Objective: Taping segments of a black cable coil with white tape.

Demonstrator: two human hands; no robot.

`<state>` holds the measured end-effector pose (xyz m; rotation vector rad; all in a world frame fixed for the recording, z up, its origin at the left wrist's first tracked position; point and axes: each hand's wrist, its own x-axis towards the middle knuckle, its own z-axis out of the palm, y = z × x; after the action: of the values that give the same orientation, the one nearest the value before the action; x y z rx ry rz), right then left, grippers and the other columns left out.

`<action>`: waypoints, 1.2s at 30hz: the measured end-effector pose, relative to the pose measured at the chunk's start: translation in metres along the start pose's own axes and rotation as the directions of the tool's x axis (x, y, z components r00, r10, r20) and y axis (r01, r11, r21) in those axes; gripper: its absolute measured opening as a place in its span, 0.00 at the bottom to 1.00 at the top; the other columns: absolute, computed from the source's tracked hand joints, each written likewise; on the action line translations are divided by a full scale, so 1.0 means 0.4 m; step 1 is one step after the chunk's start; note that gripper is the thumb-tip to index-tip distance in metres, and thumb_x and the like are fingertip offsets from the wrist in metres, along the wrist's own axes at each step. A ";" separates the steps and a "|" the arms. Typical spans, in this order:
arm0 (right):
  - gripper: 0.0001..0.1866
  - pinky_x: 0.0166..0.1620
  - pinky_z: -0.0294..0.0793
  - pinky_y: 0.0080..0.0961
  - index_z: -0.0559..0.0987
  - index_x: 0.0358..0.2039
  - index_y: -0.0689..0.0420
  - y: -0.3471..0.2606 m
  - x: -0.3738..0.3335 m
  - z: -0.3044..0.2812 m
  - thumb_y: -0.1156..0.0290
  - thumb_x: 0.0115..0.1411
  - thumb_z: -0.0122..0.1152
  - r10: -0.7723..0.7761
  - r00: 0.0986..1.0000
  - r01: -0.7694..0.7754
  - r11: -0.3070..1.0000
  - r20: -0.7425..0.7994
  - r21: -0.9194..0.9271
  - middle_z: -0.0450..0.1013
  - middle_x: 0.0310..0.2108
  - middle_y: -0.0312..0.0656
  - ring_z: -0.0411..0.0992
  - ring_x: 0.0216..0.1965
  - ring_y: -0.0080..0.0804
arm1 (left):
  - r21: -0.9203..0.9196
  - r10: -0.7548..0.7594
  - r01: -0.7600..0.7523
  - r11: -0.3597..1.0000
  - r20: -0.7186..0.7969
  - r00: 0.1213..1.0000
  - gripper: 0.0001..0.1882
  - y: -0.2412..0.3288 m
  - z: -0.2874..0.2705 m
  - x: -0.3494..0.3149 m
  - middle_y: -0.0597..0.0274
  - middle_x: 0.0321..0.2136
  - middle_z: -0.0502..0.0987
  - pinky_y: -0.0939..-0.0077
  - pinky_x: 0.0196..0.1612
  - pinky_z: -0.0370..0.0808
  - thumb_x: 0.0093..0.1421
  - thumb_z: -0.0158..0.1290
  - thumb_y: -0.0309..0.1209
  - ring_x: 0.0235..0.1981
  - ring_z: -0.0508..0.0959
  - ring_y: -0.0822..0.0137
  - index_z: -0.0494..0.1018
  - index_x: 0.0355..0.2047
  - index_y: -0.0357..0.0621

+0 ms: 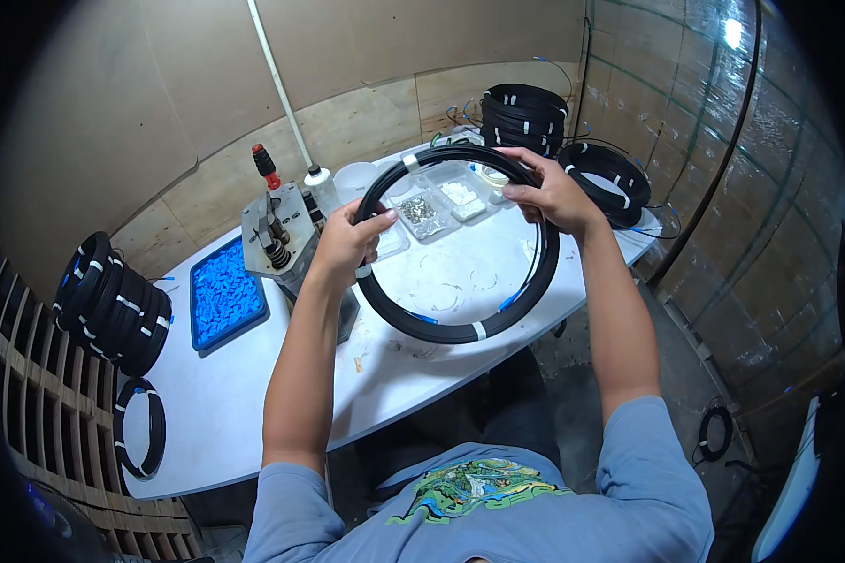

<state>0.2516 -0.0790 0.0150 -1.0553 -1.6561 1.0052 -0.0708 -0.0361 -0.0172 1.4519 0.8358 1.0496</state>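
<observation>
Is a black cable coil (441,332), wound into a ring, bound with white bands (480,330), blue tips (422,318) along its lower inner edge. Sits raised above the counter (253,399), gripped by left hand (347,246) and right hand (556,197).

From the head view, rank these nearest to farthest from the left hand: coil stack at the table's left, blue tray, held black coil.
1. Held black coil: in the left hand's fingers.
2. Blue tray: on the table, leftward.
3. Coil stack: farther left.
</observation>
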 end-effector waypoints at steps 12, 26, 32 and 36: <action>0.19 0.37 0.77 0.26 0.72 0.48 0.57 0.140 -0.003 0.188 0.54 0.69 0.55 0.069 0.791 0.201 0.909 -0.608 0.364 0.70 0.31 0.36 0.72 0.32 0.24 | -0.420 0.088 -0.212 0.883 -0.296 0.951 0.09 -0.049 -0.020 -0.009 0.76 0.15 0.61 0.81 0.16 0.57 0.58 0.58 0.29 0.13 0.60 0.80 0.67 0.31 0.49; 0.21 0.27 0.68 0.19 0.74 0.42 0.55 0.105 0.008 0.080 0.48 0.66 0.58 -0.061 0.866 0.124 0.988 -0.497 0.096 0.66 0.26 0.30 0.64 0.26 0.18 | -0.332 0.290 -0.316 0.889 -0.128 0.948 0.22 -0.066 -0.038 -0.024 0.63 0.27 0.73 0.74 0.36 0.71 0.63 0.57 0.44 0.30 0.75 0.66 0.71 0.44 0.36; 0.24 0.40 0.72 0.21 0.79 0.46 0.60 -0.073 0.038 0.027 0.53 0.60 0.68 -0.093 0.969 0.004 0.933 -0.230 -0.360 0.78 0.36 0.37 0.72 0.34 0.22 | -0.100 0.136 -0.158 0.982 -0.192 0.972 0.09 -0.027 -0.006 -0.020 0.73 0.17 0.63 0.80 0.18 0.61 0.60 0.58 0.31 0.14 0.63 0.79 0.72 0.37 0.43; 0.29 0.42 0.72 0.19 0.77 0.52 0.61 -0.036 0.049 0.049 0.54 0.57 0.71 -0.252 0.914 0.188 0.958 -0.319 -0.216 0.77 0.35 0.36 0.73 0.36 0.21 | -0.312 0.114 -0.223 0.924 -0.331 0.937 0.04 -0.056 -0.006 -0.025 0.75 0.16 0.57 0.80 0.18 0.57 0.61 0.54 0.30 0.14 0.58 0.79 0.70 0.34 0.47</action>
<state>0.2253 -0.0680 0.0283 -1.0640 -1.5517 0.4939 -0.0751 -0.0411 -0.0408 1.0896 0.7021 1.5037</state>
